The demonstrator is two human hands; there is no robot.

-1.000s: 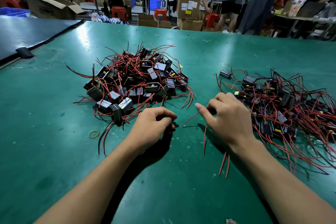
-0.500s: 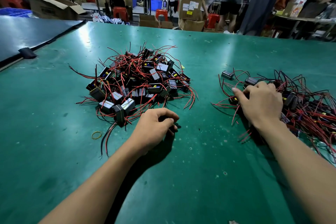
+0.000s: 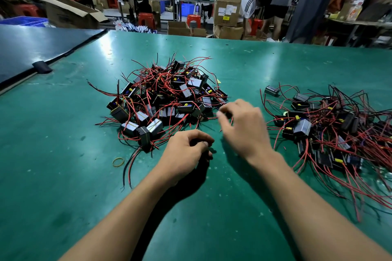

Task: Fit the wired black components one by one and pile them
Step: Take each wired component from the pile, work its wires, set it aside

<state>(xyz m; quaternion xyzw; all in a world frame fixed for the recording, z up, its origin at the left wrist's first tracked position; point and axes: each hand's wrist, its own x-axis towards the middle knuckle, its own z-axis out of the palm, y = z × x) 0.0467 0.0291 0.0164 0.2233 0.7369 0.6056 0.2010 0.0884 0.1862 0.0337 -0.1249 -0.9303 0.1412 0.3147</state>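
A: Desk (image 3: 63,176): banded pile (image 3: 165,99) centre, loose pile (image 3: 331,125) right, well apart.
B: Hands?
A: Right hand (image 3: 244,127) curled at banded pile's near edge, blurred, so can't tell what it pinches. Left hand (image 3: 186,150) curled just beside; contents hidden.
B: Handling?
A: Blocks (image 3: 302,127) prob. light, rigid; wires (image 3: 360,186) floppy, snag. Grip a block's body, not wires. Band (image 3: 118,162) lies left.
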